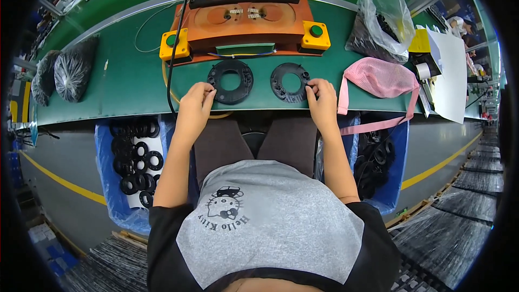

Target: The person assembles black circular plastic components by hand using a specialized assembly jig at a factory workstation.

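1. Black plastic left ring [246, 81], flat and round, is pinched at its outer left rim by the thumb and fingertips of the left hand [195, 101].
2. A matching black plastic right ring [276, 82] is pinched at its outer right rim by the right hand [323, 101].
3. Both forearms are extended forward, the hands held apart with the rings between them.
4. Both rings are placed on the green tabletop [124, 84], before an orange, blocky machine [243, 38] flanked by yellow button boxes [182, 50].
5. A pink mesh cap [381, 78] is laid to the right, its strap draped past the front edge.
6. Blue bins [399, 157] holding black rings are set below that edge.
7. Bare green is shown between the rings, and more widely toward the dark plastic bags [75, 75] at left.
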{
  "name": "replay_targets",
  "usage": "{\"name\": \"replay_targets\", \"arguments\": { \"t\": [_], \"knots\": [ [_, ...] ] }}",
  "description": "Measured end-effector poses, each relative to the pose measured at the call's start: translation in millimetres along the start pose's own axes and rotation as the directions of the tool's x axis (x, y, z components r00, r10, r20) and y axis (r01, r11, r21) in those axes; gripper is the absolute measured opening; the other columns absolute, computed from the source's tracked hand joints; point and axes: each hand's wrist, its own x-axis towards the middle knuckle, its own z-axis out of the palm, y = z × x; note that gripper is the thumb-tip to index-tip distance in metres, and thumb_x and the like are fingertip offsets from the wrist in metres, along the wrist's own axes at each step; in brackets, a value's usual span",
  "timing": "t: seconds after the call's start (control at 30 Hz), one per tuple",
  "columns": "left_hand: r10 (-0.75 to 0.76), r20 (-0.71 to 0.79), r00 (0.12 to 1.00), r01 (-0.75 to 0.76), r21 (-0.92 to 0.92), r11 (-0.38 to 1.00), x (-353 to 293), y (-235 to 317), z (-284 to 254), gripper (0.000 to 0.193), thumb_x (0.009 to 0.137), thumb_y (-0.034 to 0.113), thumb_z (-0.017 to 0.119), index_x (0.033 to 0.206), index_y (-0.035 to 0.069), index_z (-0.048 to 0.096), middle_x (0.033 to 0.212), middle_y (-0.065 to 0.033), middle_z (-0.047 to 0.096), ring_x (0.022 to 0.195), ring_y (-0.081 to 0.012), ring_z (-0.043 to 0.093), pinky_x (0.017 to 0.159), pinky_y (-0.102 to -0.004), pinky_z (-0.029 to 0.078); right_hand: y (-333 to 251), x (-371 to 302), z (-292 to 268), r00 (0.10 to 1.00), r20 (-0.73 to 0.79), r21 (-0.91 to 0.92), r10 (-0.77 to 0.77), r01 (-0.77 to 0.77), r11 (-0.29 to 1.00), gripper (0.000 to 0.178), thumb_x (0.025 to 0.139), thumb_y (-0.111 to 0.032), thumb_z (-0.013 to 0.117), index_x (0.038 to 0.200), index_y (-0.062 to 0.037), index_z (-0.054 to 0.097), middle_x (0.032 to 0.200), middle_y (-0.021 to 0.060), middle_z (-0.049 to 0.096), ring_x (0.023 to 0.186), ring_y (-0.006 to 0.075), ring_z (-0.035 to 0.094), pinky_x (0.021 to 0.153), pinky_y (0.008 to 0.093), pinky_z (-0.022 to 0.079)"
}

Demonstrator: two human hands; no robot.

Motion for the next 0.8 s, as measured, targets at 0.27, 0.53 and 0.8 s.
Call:
{"name": "replay_targets", "arguments": {
  "t": [0.27, 0.53, 0.8],
  "knots": [
    [0.042, -0.089, 0.995, -0.044, -0.027, 0.999, 28, 30, -56, 0.008, 0.081, 0.003, 0.059, 0.085, -0.002, 0.056, 0.070, -0.0065, 0.056, 0.058, -0.0103, 0.051, 0.055, -0.0232, 0.043, -3, 9, -18, 0.982, 0.161, 0.220, 0.096, -0.131, 0.967, 0.008, 0.073, -0.001, 0.062, 0.076, 0.0028, 0.057, 0.068, 0.0094, 0.054, 0.058, 0.0171, 0.048, 0.056, 0.0289, 0.040],
    [0.235, -0.126, 0.964, -0.220, 0.125, 0.967, 100, 18, -51, 0.010, 0.080, 0.006, 0.059, 0.082, -0.003, 0.054, 0.068, -0.0131, 0.056, 0.057, -0.0231, 0.054, 0.057, -0.0304, 0.044, -39, 42, -55, 0.993, 0.111, 0.309, -0.050, 0.014, 0.951, 0.008, 0.073, -0.002, 0.062, 0.078, 0.0026, 0.058, 0.069, 0.0065, 0.055, 0.058, 0.0115, 0.047, 0.056, 0.0242, 0.040],
    [0.246, -0.135, 0.960, -0.215, 0.208, 0.954, 122, 7, -35, 0.012, 0.080, 0.007, 0.059, 0.082, -0.004, 0.054, 0.067, -0.0126, 0.056, 0.058, -0.0197, 0.054, 0.057, -0.0289, 0.044, -50, 125, -24, 0.981, 0.053, 0.295, -0.189, 0.165, 0.941, 0.010, 0.077, -0.006, 0.061, 0.078, 0.0030, 0.057, 0.064, 0.0011, 0.052, 0.057, 0.0060, 0.044, 0.053, 0.0209, 0.038]
  ]
}}
